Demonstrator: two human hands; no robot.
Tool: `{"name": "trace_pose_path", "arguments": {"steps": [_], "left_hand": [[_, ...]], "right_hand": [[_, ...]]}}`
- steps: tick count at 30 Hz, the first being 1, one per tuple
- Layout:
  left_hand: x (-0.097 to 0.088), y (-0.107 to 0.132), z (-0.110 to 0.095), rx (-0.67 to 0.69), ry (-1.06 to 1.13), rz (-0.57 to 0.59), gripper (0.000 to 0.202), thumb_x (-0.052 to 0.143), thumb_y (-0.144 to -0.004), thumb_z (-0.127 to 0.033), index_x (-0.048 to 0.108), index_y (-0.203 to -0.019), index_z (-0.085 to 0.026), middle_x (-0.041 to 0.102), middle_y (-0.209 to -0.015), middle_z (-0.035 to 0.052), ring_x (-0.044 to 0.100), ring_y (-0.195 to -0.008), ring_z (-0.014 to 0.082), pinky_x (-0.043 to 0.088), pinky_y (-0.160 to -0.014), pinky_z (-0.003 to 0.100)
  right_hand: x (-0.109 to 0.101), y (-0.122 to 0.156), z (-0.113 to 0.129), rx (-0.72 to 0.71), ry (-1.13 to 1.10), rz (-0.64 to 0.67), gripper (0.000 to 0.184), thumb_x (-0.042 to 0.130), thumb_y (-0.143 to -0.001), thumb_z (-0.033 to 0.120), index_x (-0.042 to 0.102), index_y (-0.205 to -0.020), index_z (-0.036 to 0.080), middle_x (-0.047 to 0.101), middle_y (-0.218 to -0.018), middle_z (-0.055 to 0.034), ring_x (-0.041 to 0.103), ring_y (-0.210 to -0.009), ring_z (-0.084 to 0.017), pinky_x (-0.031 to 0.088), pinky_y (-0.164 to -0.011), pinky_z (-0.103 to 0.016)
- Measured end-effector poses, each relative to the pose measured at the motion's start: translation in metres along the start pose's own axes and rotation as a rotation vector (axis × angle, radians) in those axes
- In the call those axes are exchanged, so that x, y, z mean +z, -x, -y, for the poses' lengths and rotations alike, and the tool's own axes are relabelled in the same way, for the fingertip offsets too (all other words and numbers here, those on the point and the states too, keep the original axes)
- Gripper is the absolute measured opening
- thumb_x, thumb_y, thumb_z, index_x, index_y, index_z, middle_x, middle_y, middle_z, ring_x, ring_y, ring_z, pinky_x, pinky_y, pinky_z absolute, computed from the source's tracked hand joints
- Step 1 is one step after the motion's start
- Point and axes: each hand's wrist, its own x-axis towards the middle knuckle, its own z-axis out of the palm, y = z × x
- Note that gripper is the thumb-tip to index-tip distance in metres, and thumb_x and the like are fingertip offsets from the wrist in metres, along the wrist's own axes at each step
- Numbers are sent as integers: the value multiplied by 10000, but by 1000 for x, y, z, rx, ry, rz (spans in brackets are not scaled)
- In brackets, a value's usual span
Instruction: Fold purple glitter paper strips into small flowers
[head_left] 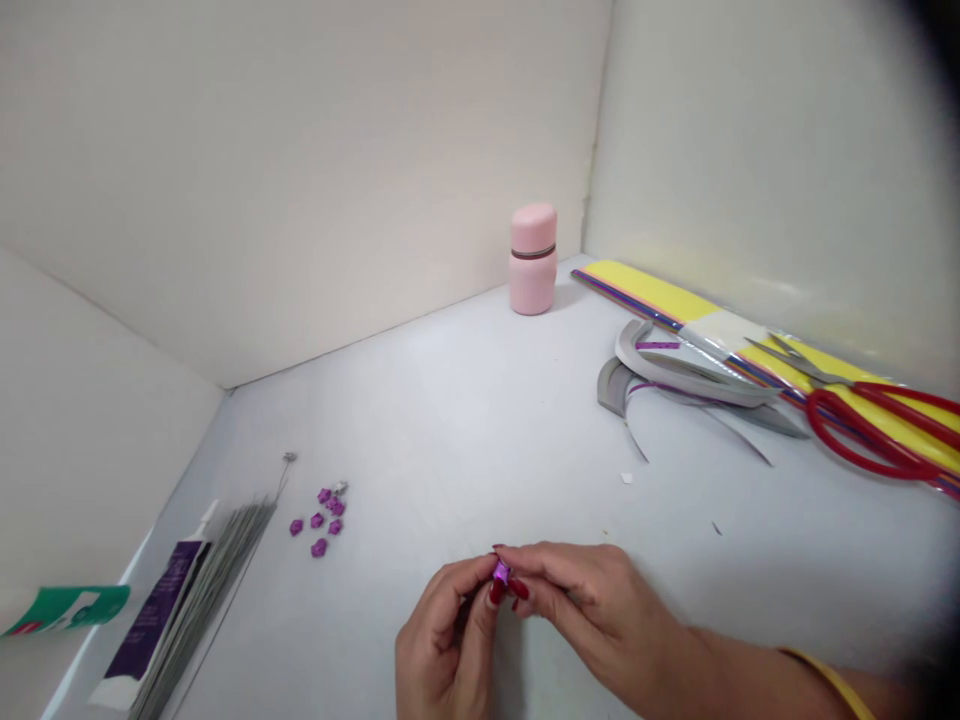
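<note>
A small purple folded paper star (502,572) is pinched between the fingertips of both hands, low in the middle of the head view. My left hand (450,630) grips its left side with thumb and forefinger. From the right, my right hand (592,600) closes thumb and forefinger on the same star. Fingertips cover part of it. Off to the left lies a loose group of several purple paper stars (318,520), with a silver-grey star (340,488) at its upper edge.
Left: a bundle of grey wires (214,590), a purple-and-white glue tube (161,610), and a green-labelled object (79,608). Right: grey and purple paper strips (675,375), red-handled scissors (870,440), yellow paper packs (645,288). A pink flask (533,260) stands near the back corner.
</note>
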Motion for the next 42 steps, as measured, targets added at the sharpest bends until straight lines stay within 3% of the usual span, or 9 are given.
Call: {"name": "trace_pose_path", "arguments": {"steps": [7, 15, 22, 26, 30, 35, 42], "left_hand": [[4, 2, -6, -153, 116, -65, 82, 695, -712, -269, 699, -787, -237, 730, -727, -20, 666, -671, 105, 501, -632, 124], [-4, -2, -11, -96, 66, 35, 98, 644, -752, -276, 715, -781, -215, 714, -728, 18, 646, -682, 135, 497, -637, 175], [4, 3, -7, -151, 87, -138, 178, 709, -685, -286, 706, -849, -216, 736, -739, 13, 676, -672, 142, 531, -625, 180], [2, 4, -4, -87, 30, -78, 127, 695, -696, -284, 724, -802, -219, 733, -756, 22, 667, -705, 142, 518, -652, 173], [-1, 2, -3, -111, 64, -41, 86, 675, -726, -265, 707, -788, -215, 728, -746, 22, 663, -695, 142, 509, -637, 178], [-3, -1, -3, 45, 9, 66, 80, 629, -766, -231, 707, -781, -232, 682, -746, 18, 629, -697, 142, 487, -633, 193], [-2, -2, 2, 43, 17, 61, 120, 595, -791, -241, 706, -827, -213, 670, -742, 39, 626, -671, 161, 498, -594, 225]], "right_hand": [[-5, -1, 2, 8, 9, 12, 230, 456, -892, 256, 665, -898, 159, 678, -722, -36, 634, -662, -137, 486, -628, -209], [-3, -2, 0, 73, -142, 16, 204, 486, -875, 274, 662, -920, 181, 680, -706, -22, 638, -650, -136, 507, -613, -217], [-5, -2, 1, 55, -78, -19, 166, 498, -861, 238, 655, -848, 185, 683, -696, -16, 637, -639, -132, 493, -599, -209], [-2, -2, 0, 64, -102, -23, 160, 498, -860, 245, 638, -820, 177, 668, -675, -16, 628, -630, -130, 486, -602, -214], [1, -3, -2, 186, -286, 21, 161, 510, -856, 296, 601, -873, 164, 665, -718, -35, 622, -670, -149, 491, -605, -239], [3, -3, -4, 248, -362, 45, 176, 529, -841, 325, 591, -843, 160, 643, -714, -29, 590, -660, -142, 479, -610, -252], [1, -7, 2, 345, -486, 80, 288, 529, -815, 436, 533, -727, 161, 573, -578, 9, 551, -547, -111, 427, -539, -227]]}}
